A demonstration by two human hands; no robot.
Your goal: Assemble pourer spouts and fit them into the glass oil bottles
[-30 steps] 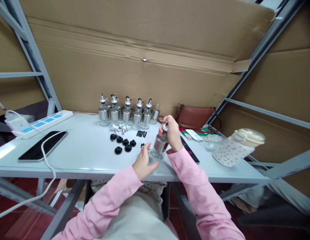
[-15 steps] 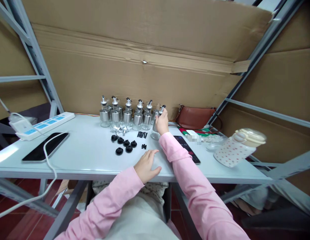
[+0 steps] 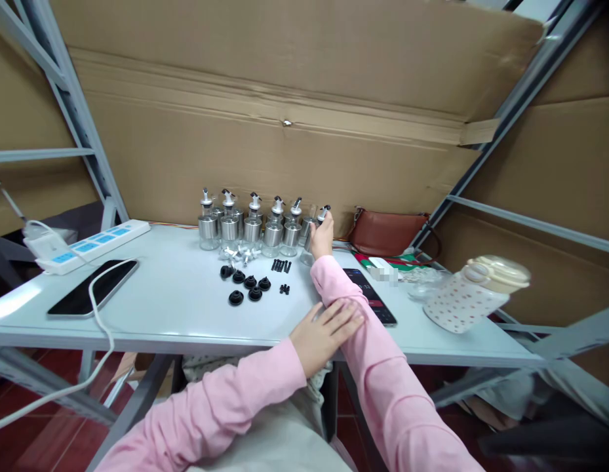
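Right hand point(image 3: 322, 237) outstretched, left hand point(image 3: 326, 331) flat

On the table point(image 3: 176, 308), a row of bottles point(image 3: 252, 226) stands at the rear centre, against the cardboard point(image 3: 284, 98). The right hand point(image 3: 322, 237) grips the end bottle point(image 3: 307, 244) at the row's right end. Before the row lie spouts point(image 3: 238, 252), with pins point(image 3: 280, 265) to their right and caps point(image 3: 245, 285) nearer the front. The strip point(image 3: 95, 237) lies at the rear left, with the left phone point(image 3: 94, 287) before it. Right of the row sits the bag point(image 3: 385, 231); before it lies the right phone point(image 3: 370, 295), and the flask point(image 3: 469, 295) is far right. The left hand point(image 3: 324, 334) rests on the right sleeve point(image 3: 353, 308) at the front edge.
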